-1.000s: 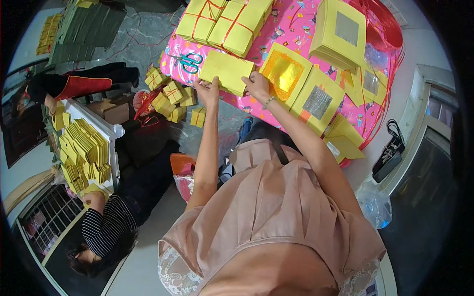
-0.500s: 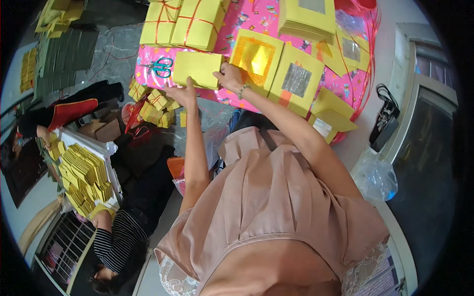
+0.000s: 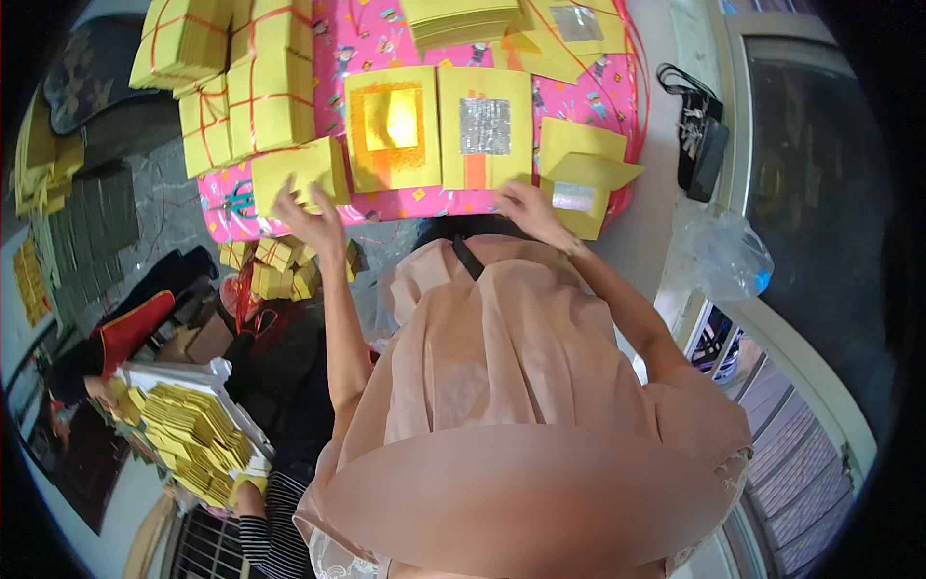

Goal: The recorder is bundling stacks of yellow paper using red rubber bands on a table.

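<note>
My left hand (image 3: pixel 313 214) is raised at the near side of a yellow paper stack (image 3: pixel 299 174), its fingers spread apart. Whether the fingertips touch the stack I cannot tell. Near the table's front edge, my right hand (image 3: pixel 529 207) is loosely bent, with nothing visible in it. It is by the lower right corner of yellow paper with a silver foil square (image 3: pixel 485 127) and an orange strip. Between my hands, farther back, lies yellow paper with a gold square in an orange border (image 3: pixel 394 133).
Bundles of yellow paper tied with red string (image 3: pixel 272 96) rise at the table's back left. Teal scissors (image 3: pixel 237 200) lie by the left edge. More silver-patched sheets (image 3: pixel 571 198) sit at right. Lower left, another person's hand (image 3: pixel 250 499) is at a tray of yellow bundles (image 3: pixel 193 439).
My view has shifted, moving the table left in the picture. My right hand has left the yellow stack and moved right to the silver-foil paper. My left hand has lifted with fingers spread.
</note>
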